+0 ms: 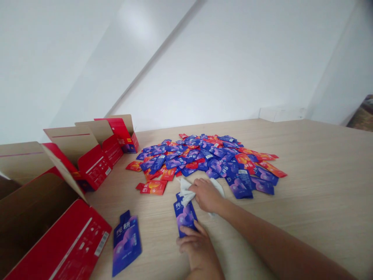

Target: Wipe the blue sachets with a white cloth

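My left hand [198, 249] near centre, fingers pinning near end of blue pouch [185, 217] flat on table [320, 186]. My right hand [207, 194] just beyond, clenched around white cloth [185, 193] pressed on pouch's far end. Pouch looks light, flexible, glossy, likely slippery; best gripped by flat edges. Pile of pouches [210, 159] farther back; red cartons [96, 159] left.

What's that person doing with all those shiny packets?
A person works at a wooden table. Their left hand pins down the near end of a blue pouch, and their right hand presses a white cloth on its far end. Behind lies a big pile of blue and red pouches. Another blue pouch lies alone beside open red boxes.
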`<state>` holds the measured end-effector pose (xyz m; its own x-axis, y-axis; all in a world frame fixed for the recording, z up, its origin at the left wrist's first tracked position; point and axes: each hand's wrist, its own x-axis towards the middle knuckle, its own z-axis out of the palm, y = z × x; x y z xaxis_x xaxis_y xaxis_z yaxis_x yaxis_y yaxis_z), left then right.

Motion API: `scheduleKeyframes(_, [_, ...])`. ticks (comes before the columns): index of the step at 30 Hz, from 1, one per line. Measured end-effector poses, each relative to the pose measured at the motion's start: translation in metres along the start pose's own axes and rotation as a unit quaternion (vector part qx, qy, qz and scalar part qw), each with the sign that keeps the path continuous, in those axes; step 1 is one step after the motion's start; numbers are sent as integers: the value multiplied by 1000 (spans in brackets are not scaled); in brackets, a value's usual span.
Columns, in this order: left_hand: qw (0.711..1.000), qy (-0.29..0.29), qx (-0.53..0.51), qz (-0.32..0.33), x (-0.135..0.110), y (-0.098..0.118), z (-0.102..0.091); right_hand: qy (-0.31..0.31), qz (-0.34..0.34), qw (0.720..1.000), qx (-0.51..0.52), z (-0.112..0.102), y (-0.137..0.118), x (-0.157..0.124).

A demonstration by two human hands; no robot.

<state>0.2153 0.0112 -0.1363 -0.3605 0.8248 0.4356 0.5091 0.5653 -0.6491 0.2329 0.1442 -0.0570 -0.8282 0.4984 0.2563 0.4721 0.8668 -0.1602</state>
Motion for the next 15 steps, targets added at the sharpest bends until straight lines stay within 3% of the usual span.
scheduleKeyframes(3, [1000, -18, 10, -15, 1, -1, -6, 56, 13, 998, 22, -9, -1, -6])
scheduleKeyframes(6, [999, -40, -3, -32, 3, -2, -13, 77, -39, 996, 26, -17, -17, -15])
scheduleKeyframes(11, [994, -71, -61, -53, 4, 0, -13, -25, -188, 982, 15, -12, -42, -21])
scheduleKeyframes(15, [997, -55, -47, -26, 1, -1, -10, -44, -139, 989, 9, -1, -32, -11])
